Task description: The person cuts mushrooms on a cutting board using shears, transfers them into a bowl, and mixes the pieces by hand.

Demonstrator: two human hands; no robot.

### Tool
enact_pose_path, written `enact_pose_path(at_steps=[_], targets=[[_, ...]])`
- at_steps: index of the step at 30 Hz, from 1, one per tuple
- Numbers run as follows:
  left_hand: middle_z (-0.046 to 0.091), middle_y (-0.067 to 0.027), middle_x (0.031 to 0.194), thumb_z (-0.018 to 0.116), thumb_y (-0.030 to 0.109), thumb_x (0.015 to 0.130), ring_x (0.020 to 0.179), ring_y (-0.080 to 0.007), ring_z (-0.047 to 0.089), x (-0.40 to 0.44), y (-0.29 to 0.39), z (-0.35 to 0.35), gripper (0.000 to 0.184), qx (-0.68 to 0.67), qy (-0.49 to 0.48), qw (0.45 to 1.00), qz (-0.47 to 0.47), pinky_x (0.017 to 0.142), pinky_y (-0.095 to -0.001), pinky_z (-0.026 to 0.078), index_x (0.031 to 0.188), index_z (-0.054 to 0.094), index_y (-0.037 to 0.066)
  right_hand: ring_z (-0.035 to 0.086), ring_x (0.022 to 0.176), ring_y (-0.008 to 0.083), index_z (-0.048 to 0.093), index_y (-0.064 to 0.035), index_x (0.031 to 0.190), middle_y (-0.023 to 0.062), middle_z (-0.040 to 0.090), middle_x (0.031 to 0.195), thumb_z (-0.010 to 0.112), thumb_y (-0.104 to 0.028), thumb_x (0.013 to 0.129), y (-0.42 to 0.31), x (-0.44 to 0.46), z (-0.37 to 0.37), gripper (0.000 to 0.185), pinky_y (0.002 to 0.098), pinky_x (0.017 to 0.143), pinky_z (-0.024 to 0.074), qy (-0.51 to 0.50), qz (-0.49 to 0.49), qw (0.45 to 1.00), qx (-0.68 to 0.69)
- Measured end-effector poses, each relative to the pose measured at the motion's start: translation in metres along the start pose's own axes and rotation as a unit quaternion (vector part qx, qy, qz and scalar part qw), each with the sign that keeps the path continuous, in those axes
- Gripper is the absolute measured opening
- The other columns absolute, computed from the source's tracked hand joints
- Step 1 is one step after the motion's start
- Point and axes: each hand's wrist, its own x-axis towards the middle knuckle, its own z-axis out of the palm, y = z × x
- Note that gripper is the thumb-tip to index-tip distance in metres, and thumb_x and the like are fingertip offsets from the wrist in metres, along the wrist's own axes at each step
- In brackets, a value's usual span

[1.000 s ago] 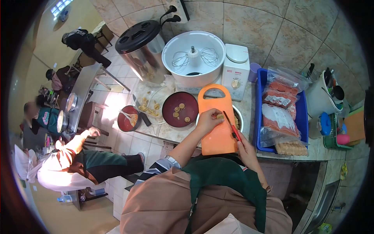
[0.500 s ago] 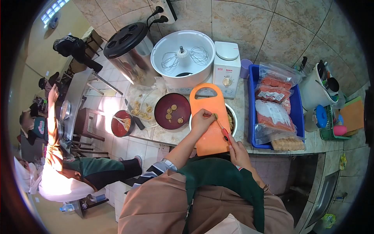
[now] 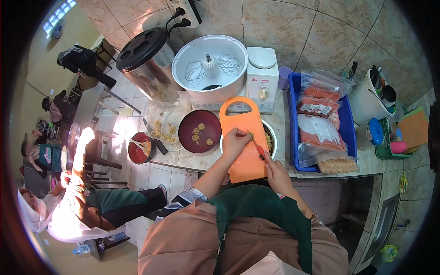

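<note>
My left hand [image 3: 235, 143] pinches a small round brownish-green piece [image 3: 250, 136] above the orange cutting board [image 3: 243, 165]. A small knife with a red handle [image 3: 260, 151] is gripped in my right hand [image 3: 276, 172], its blade meeting the piece. Beneath the board sits a white bowl [image 3: 273, 133] of similar pieces, partly covered. Left of the board, a dark red plate [image 3: 188, 137] bears several round pieces. Further left, more pieces lie on clear plastic [image 3: 158, 117].
A white mixer [image 3: 262, 87] and a metal container [image 3: 149, 68] stand behind. On the right are a blue tray [image 3: 293, 119] of packed meat and a green basket [image 3: 389, 153]. A red pot [image 3: 140, 156] is at left. Several people are beyond.
The view has shifted, so the counter things appear further left. The knife blade has come to the held piece. At left, a person's arm has swung up and then partly down.
</note>
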Motion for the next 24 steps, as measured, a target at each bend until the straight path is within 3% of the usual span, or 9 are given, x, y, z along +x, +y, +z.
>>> enact_pose_path(at_steps=[11, 16, 24], targets=[[0.061, -0.0072, 0.067, 0.066, 0.013, 0.069, 0.058, -0.0112, 0.058, -0.003, 0.007, -0.001, 0.018, -0.026, -0.007, 0.999, -0.033, 0.053, -0.0224, 0.046, 0.077, 0.056, 0.0, 0.048, 0.064, 0.0321, 0.038, -0.0162, 0.128, 0.0158, 0.044, 0.069, 0.042, -0.011, 0.086, 0.002, -0.028, -0.01, 0.043, 0.0363, 0.06, 0.0404, 0.033, 0.01, 0.999, 0.003], [0.062, -0.0083, 0.069, 0.066, 0.013, 0.069, 0.061, -0.0125, 0.06, -0.003, 0.006, -0.001, 0.018, -0.02, 0.001, 0.999, -0.03, 0.057, -0.0226, 0.047, 0.078, 0.057, 0.0, 0.051, 0.066, 0.0325, 0.035, -0.0166, 0.13, 0.017, 0.046, 0.074, 0.042, -0.014, 0.086, -0.007, -0.011, -0.005, 0.044, 0.0385, 0.062, 0.043, 0.016, -0.025, 1.0, 0.0], [0.062, -0.0081, 0.068, 0.066, 0.014, 0.069, 0.061, -0.0122, 0.06, -0.001, -0.002, 0.0, 0.019, -0.002, 0.016, 1.0, -0.004, 0.057, -0.0225, 0.047, 0.078, 0.057, 0.0, 0.05, 0.066, 0.0342, 0.034, -0.0166, 0.13, 0.0184, 0.045, 0.076, 0.042, -0.015, 0.086, -0.01, 0.008, 0.001, 0.045, 0.0409, 0.062, 0.042, 0.0, 0.005, 1.0, -0.003]])
